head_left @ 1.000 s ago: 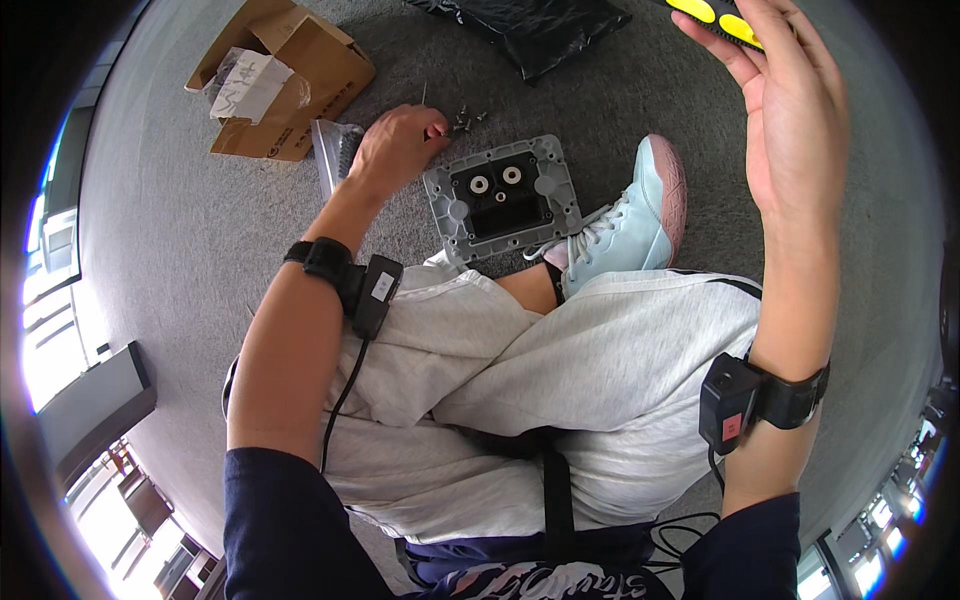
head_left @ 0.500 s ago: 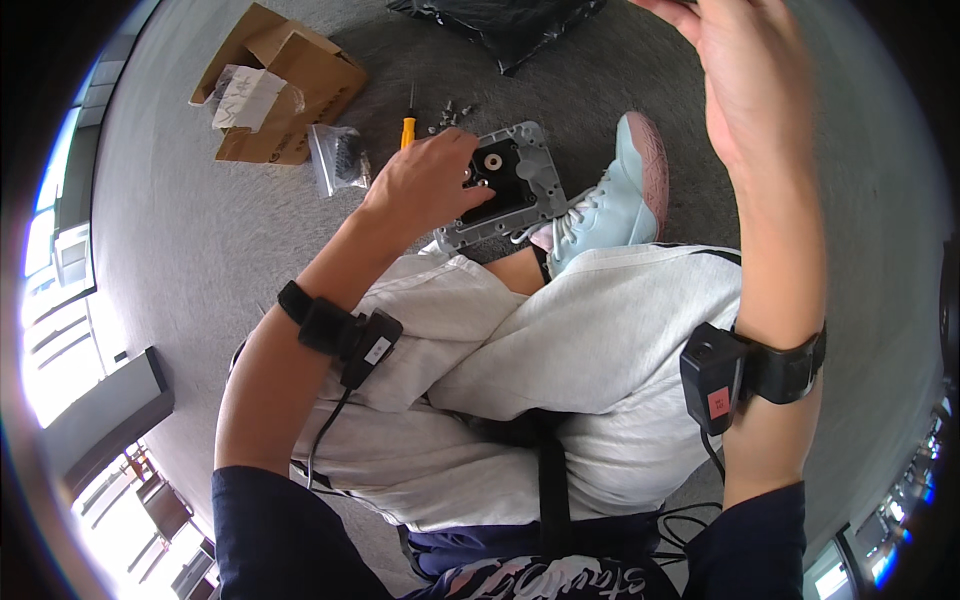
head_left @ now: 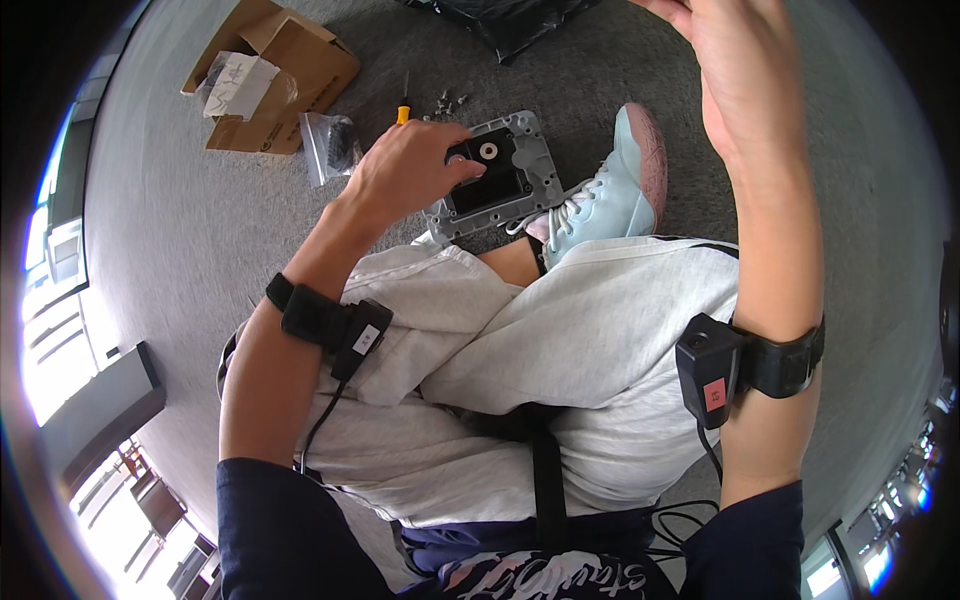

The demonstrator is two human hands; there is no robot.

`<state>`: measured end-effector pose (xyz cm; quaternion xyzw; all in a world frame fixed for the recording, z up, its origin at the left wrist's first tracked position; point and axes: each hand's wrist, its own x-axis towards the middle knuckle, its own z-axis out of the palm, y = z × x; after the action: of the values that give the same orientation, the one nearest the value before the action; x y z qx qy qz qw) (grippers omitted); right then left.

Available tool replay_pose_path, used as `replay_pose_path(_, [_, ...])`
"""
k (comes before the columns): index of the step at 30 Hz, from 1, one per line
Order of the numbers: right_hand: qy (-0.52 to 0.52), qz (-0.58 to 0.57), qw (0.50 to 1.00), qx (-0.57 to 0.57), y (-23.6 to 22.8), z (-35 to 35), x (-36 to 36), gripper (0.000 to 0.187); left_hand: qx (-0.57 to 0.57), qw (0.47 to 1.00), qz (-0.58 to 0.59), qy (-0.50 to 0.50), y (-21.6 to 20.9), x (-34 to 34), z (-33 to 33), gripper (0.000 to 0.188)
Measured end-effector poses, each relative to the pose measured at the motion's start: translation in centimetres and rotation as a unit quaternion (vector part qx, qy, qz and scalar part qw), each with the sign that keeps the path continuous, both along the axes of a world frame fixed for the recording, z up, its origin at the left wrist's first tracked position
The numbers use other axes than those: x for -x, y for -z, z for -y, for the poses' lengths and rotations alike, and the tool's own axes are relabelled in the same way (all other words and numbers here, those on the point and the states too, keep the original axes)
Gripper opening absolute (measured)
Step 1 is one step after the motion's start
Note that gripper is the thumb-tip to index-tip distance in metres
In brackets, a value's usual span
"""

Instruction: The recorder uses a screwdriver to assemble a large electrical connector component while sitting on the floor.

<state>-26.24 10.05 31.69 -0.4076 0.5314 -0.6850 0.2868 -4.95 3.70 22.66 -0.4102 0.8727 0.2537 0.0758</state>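
Note:
On the floor ahead of me lies a grey metal housing cover [head_left: 540, 165] with a black inner plate and a pale round washer-like ring [head_left: 488, 151] on it. My left hand [head_left: 405, 170] reaches over its left side, thumb and forefinger apart above the black plate; the other fingers are partly hidden. My right hand [head_left: 750, 85] is raised at the upper right, its fingers mostly cut off by the frame's top edge, so whatever they hold is out of sight. A yellow-handled screwdriver [head_left: 403, 112] and several small screws [head_left: 447, 102] lie just beyond the left hand.
An open cardboard box [head_left: 290, 75] stands at the far left, with a clear bag of dark small parts [head_left: 330, 147] beside it. Black plastic sheeting [head_left: 505, 22] lies at the far edge. My light-blue shoe [head_left: 605, 190] rests right next to the cover.
My left hand has shifted slightly left over the cover, with its thumb drawn back a little. The whole view has moved slightly; my right hand stays raised in nearly the same place.

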Motion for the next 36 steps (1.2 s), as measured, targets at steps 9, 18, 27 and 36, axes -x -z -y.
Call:
replay_pose_path(9, [-0.011, -0.027, 1.0, 0.011, 0.1, -0.2, -0.3, 0.021, 0.031, 0.995, -0.065, 0.073, 1.8, -1.1, 1.3, 0.034])
replay_pose_path(18, [0.012, -0.022, 0.999, 0.034, -0.5, -0.6, 0.4, 0.024, -0.132, 0.972, -0.185, -0.06, 1.4, -2.1, 2.8, 0.036])
replay_pose_path(27, [0.035, 0.616, 0.781, 0.098, -0.1, -0.9, 5.0, 0.021, -0.366, 0.738, -0.536, -0.183, -2.5, -5.5, 2.8, 0.035])
replay_pose_path(36, [-0.188, 0.061, 0.976, -0.091, -1.2, -2.5, -4.8, 0.046, -0.376, 0.644, -0.644, -0.168, -7.0, -7.2, -0.7, 0.038])
